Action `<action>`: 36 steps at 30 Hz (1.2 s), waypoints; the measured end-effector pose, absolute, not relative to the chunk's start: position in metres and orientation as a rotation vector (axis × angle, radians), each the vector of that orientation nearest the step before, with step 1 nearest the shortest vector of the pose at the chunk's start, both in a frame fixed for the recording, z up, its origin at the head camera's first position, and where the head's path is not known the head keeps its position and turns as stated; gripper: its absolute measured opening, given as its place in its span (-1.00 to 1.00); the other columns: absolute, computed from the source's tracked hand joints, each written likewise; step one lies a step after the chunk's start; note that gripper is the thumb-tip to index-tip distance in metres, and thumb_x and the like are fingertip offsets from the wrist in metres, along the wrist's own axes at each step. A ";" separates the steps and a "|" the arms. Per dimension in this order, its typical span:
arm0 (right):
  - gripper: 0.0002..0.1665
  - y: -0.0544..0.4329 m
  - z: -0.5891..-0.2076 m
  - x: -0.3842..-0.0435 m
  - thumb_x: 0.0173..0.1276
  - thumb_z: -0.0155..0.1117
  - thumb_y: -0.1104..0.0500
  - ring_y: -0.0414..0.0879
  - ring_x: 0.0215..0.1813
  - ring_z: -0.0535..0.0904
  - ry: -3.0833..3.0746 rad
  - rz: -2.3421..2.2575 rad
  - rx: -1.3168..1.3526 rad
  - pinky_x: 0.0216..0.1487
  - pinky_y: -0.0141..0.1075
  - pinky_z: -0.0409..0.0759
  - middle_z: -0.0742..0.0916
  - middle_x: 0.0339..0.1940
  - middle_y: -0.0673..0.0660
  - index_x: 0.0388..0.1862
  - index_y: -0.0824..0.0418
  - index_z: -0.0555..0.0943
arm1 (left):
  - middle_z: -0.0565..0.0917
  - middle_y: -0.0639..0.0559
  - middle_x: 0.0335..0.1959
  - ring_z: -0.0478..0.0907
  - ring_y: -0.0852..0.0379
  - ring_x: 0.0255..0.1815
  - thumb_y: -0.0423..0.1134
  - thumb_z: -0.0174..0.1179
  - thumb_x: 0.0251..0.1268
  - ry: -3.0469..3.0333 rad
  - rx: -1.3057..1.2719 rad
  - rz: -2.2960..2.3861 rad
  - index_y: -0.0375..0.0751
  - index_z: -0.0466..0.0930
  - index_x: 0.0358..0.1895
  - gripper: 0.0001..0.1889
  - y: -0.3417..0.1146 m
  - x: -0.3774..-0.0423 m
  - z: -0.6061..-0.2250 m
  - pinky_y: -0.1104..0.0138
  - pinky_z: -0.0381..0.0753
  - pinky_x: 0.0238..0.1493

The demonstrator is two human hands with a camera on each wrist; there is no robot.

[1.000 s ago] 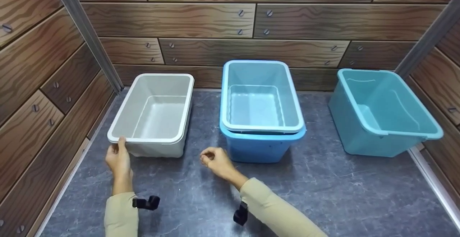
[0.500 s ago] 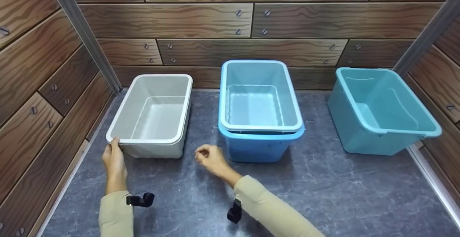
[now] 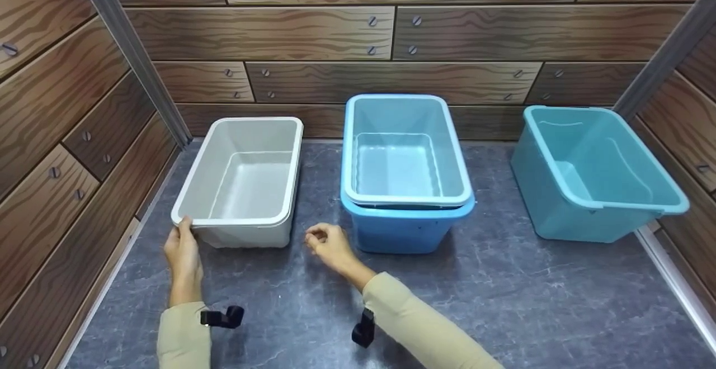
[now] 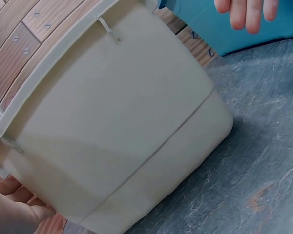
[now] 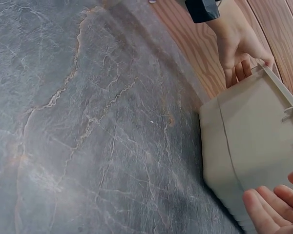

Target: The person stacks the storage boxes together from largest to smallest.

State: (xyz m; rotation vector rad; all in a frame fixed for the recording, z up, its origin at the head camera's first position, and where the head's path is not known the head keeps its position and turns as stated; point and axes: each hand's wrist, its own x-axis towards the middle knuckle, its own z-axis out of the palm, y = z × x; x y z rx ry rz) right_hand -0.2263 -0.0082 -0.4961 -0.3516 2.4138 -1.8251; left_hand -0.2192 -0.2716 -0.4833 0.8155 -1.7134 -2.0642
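Note:
A pale grey plastic bin (image 3: 240, 236) stands on the left, its inside bare. My left hand (image 3: 183, 254) grips its near left corner, thumb over the rim and fingers underneath it, as the right wrist view also shows. My right hand (image 3: 331, 246) hovers between this bin and the blue bins, fingers loosely curled around nothing. In the right wrist view its fingers (image 5: 271, 209) overlap the grey bin's near wall. A light blue bin (image 3: 408, 198) sits nested inside a darker blue bin (image 3: 400, 235) in the middle.
A teal bin (image 3: 582, 218) stands at the right near the side wall. Wood-patterned walls (image 3: 313, 33) close off the back and both sides. The bins stand on a dark grey marbled surface (image 3: 503, 302).
The grey bin has shifted slightly to the right with my left hand still at its corner. My right hand has moved a little left. The other bins have not moved.

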 end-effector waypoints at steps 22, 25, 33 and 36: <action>-0.53 -0.024 -0.489 -0.233 0.45 0.00 0.22 0.26 0.12 0.64 2.103 -2.115 -0.016 0.11 -0.08 0.70 0.65 0.08 0.51 0.11 0.62 0.49 | 0.13 -0.22 0.54 0.02 0.02 0.58 -0.07 -0.20 0.49 -1.768 0.758 -2.095 -0.40 0.06 0.47 -0.37 -0.254 -0.211 -0.484 0.28 -0.02 0.65; -0.49 -0.025 -0.485 -0.233 0.49 -0.05 0.16 0.27 0.18 0.60 2.015 -2.170 0.032 0.19 -0.02 0.65 0.63 0.11 0.50 0.13 0.60 0.49 | 0.13 -0.22 0.54 0.03 0.02 0.58 -0.07 -0.20 0.49 -1.773 0.765 -2.096 -0.39 0.06 0.47 -0.37 -0.253 -0.210 -0.485 0.27 -0.02 0.65; -0.48 -0.026 -0.481 -0.231 0.45 0.12 0.08 0.21 0.15 0.64 2.075 -2.117 0.008 0.19 -0.04 0.65 0.67 0.09 0.44 0.10 0.53 0.55 | 0.19 -0.28 0.50 0.10 -0.03 0.55 -0.03 -0.18 0.47 -1.785 0.795 -2.070 -0.41 0.12 0.45 -0.36 -0.250 -0.211 -0.485 0.25 0.04 0.63; -0.48 -0.026 -0.482 -0.232 0.44 0.13 0.09 0.22 0.15 0.64 2.086 -2.110 0.002 0.19 -0.05 0.65 0.66 0.10 0.45 0.11 0.55 0.53 | 0.22 -0.26 0.49 0.11 -0.03 0.54 -0.03 -0.17 0.46 -1.803 0.811 -2.050 -0.40 0.14 0.45 -0.36 -0.250 -0.210 -0.484 0.24 0.06 0.63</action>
